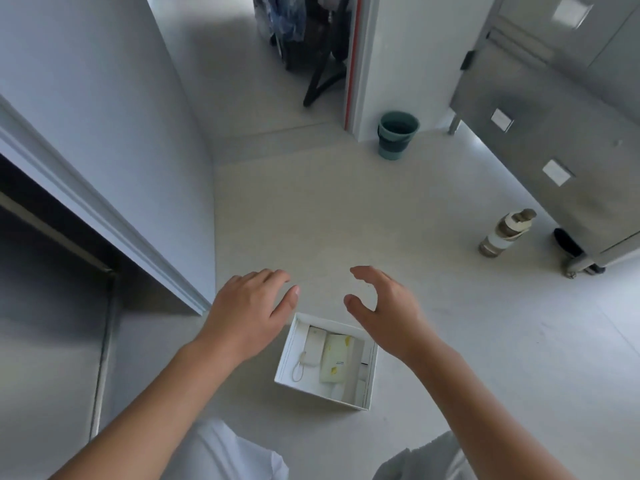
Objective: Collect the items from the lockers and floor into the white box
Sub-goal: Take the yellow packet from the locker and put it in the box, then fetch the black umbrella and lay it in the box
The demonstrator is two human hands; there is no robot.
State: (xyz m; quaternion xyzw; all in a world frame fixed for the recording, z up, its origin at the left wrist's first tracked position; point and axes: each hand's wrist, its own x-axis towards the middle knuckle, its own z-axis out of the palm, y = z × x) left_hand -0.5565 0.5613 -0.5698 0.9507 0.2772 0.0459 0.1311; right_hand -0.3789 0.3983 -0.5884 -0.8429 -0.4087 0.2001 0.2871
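The white box (369, 382) sits open on the pale floor (346, 220), just below and between the two hands. Inside it lie a white power bank (313, 346) with a short looped cable and, beside it, a pale packet (335, 358) with yellow marks; further small white things by the right wall are too unclear to name. The left hand (247, 313) hovers over the box's left far corner, palm down, fingers spread loosely, holding nothing. The right hand (384, 310) hovers over the right far corner, thumb and fingers curved apart in a wide C, also empty. Well beyond the right hand, a beige bottle (507, 232) stands upright on the floor near the grey metal lockers (554, 109). Farther ahead of both hands a teal bucket (396, 135) stands against a white wall.
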